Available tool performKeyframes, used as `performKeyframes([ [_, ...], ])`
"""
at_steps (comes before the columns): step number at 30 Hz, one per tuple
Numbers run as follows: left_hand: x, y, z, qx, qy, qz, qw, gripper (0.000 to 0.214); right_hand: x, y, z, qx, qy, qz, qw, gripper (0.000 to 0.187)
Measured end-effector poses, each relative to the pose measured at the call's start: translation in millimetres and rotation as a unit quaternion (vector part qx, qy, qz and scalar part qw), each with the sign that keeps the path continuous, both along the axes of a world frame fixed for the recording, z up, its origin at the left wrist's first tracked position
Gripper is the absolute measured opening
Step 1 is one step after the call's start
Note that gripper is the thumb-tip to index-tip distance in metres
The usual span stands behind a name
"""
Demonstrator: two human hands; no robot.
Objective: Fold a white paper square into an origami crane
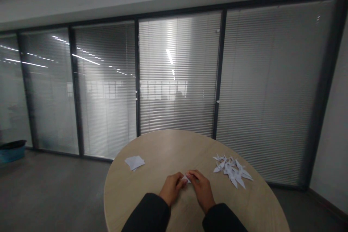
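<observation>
My left hand (171, 188) and my right hand (201, 189) meet over the middle of a round light-wood table (144, 195). Between their fingertips both hands pinch a small piece of folded white paper (186, 178), mostly hidden by the fingers. To the left of my hands lies a small stack of white paper sheets (134, 162). To the right, a loose pile of folded white origami cranes (232, 170) sits apart from my right hand. Dark sleeves cover both my forearms.
Beyond the table stands a glass partition with dark frames and slatted blinds (176, 76). A blue tub with a black top (12, 152) sits on the grey floor at the far left, against the partition. The table's curved edge runs close to the partition.
</observation>
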State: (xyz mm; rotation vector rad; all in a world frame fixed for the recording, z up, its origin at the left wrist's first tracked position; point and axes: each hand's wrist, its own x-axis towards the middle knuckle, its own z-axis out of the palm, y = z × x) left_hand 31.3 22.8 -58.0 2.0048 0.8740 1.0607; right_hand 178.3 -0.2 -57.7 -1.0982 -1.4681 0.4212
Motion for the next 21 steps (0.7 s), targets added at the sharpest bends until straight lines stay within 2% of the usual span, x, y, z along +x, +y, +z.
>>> performKeyframes([
  [4,0.1,-1.1,0.8,-0.043,-0.037,-0.021,0.998,0.032,1.0,3.9,-6.4,-0.004,0.017,-0.002,1.000,0.038],
  [11,-3.0,-1.7,4.6,-0.028,-0.034,0.001,0.999,0.040,-4.0,5.2,-9.6,-0.062,0.048,0.033,0.996,0.041],
  [17,-1.7,1.5,2.1,-0.055,-0.034,0.020,0.998,0.033,-3.3,7.8,-12.5,-0.089,0.056,0.030,0.994,0.041],
  [21,0.0,5.9,-0.8,-0.065,-0.080,0.008,0.995,0.025,-1.0,7.1,-10.2,-0.098,0.042,0.027,0.994,0.038],
])
